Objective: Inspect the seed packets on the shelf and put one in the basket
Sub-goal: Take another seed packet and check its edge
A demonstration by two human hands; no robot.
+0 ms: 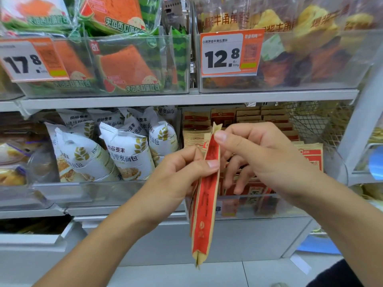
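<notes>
The right hand (261, 160) pinches the top edge of a tan-and-red packet (205, 195) between thumb and forefinger, its other fingers loosely spread behind; the left hand (182, 172) grips the packet's middle with curled fingers. The packet hangs edge-on in front of the lower shelf, its printing too foreshortened to read. Behind it stand matching brown packets (248, 119) in a clear bin. To the left lie white bread bags (128, 150) marked 尚谷麦丰 玛里奥面包. Above, price tags read 12.8 (230, 53) and 17.8 (27, 61).
</notes>
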